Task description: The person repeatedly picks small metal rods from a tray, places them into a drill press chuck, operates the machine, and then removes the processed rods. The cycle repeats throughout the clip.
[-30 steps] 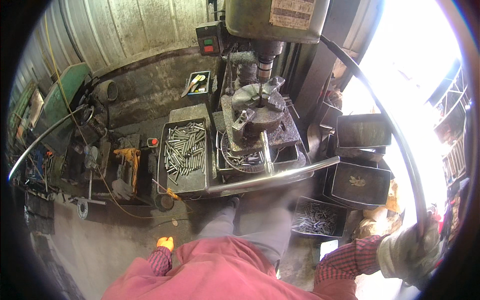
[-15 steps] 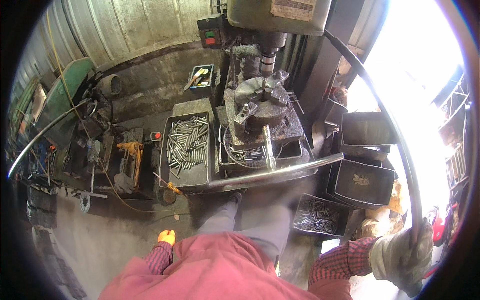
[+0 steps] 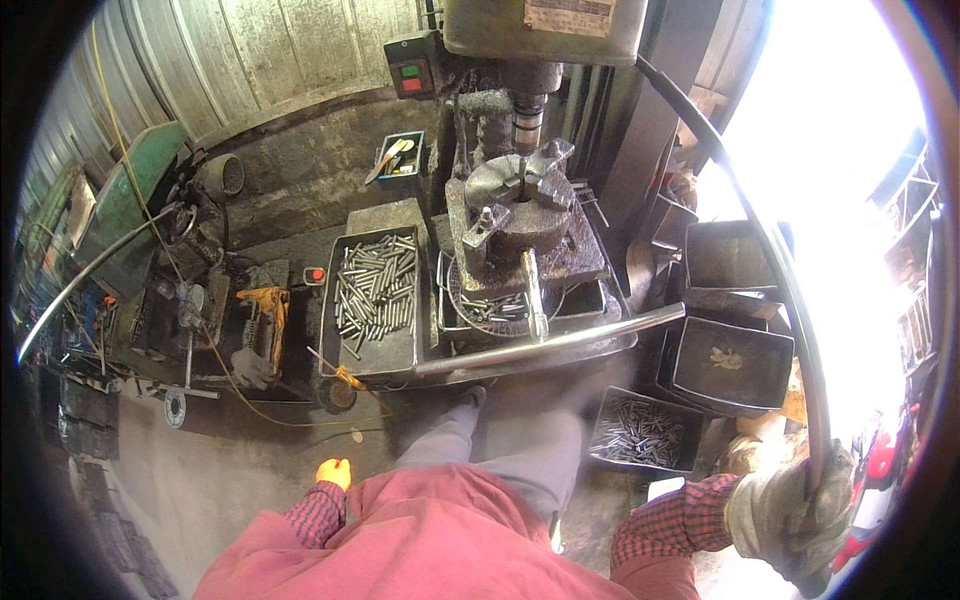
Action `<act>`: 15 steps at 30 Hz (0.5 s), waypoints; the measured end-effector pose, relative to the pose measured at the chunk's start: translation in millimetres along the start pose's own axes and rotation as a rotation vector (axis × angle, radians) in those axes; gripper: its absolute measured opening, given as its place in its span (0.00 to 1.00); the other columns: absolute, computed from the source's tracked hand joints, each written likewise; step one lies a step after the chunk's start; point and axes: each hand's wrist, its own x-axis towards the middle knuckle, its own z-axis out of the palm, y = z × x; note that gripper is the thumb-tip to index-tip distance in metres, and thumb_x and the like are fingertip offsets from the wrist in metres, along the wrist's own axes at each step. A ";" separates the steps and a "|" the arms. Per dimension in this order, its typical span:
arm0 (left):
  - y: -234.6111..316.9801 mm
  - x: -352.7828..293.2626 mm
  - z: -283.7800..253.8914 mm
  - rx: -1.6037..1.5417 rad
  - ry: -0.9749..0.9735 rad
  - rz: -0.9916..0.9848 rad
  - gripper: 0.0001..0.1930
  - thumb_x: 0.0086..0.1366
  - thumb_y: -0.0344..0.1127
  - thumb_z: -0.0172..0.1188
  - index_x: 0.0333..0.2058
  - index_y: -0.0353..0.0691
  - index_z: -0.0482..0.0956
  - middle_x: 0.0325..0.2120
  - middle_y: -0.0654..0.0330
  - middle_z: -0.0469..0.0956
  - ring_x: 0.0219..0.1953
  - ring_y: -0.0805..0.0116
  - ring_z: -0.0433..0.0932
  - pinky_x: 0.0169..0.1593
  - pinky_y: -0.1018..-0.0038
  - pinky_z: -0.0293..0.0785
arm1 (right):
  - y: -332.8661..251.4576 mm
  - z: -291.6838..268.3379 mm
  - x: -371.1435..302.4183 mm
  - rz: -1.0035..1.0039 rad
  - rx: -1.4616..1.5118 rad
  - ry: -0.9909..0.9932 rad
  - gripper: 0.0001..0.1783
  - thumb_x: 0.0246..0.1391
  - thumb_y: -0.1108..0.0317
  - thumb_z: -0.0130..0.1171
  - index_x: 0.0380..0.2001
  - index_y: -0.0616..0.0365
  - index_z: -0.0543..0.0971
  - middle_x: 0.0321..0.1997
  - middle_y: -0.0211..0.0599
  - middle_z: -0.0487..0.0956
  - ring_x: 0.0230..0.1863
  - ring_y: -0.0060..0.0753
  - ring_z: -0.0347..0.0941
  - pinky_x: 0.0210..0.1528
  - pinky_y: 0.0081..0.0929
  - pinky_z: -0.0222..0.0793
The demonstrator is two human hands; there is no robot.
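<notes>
Lengthwise, the curved drill-press lever [image 3: 799, 300] ran rightward and down from the machine head [image 3: 545, 32] to the right hand [image 3: 790, 518], whose gloved fingers grasped its lower end; the left hand [image 3: 334, 472], well apart, was clenched.

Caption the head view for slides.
Grey-gloved right hand gripping a long, curved black lever on a grey metal drill press.

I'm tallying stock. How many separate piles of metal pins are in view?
3: one pile in the tray, another beneath the chuck, a third in the floor bin. More may be hidden.
</notes>
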 end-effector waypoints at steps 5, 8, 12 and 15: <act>-12.5 1.1 -4.2 0.029 0.011 -0.044 0.24 0.69 0.52 0.58 0.47 0.35 0.86 0.47 0.43 0.85 0.53 0.45 0.84 0.58 0.57 0.77 | 0.5 -5.6 -9.1 0.016 -0.003 -0.006 0.16 0.60 0.40 0.68 0.23 0.31 0.85 0.20 0.06 0.81 0.21 0.19 0.77 0.26 0.27 0.66; -13.8 0.2 -4.7 0.022 0.039 -0.025 0.24 0.69 0.51 0.58 0.47 0.36 0.86 0.47 0.43 0.85 0.52 0.45 0.83 0.58 0.57 0.77 | -4.5 -10.0 -6.9 0.034 -0.054 -0.035 0.18 0.59 0.38 0.69 0.22 0.31 0.84 0.18 0.07 0.79 0.19 0.20 0.74 0.27 0.29 0.64; -8.0 0.3 -4.9 0.020 0.044 0.002 0.23 0.68 0.51 0.58 0.47 0.36 0.86 0.46 0.44 0.86 0.52 0.45 0.83 0.57 0.56 0.77 | -11.0 -13.9 -6.6 0.025 -0.131 -0.035 0.22 0.61 0.39 0.68 0.17 0.33 0.78 0.15 0.10 0.74 0.17 0.21 0.71 0.28 0.32 0.63; -3.2 2.1 -5.7 0.006 0.035 -0.001 0.23 0.68 0.51 0.58 0.46 0.36 0.86 0.45 0.44 0.86 0.52 0.45 0.83 0.57 0.56 0.77 | -12.1 -15.2 -11.6 0.024 -0.190 -0.050 0.26 0.63 0.42 0.66 0.15 0.35 0.72 0.14 0.12 0.72 0.17 0.22 0.69 0.28 0.31 0.63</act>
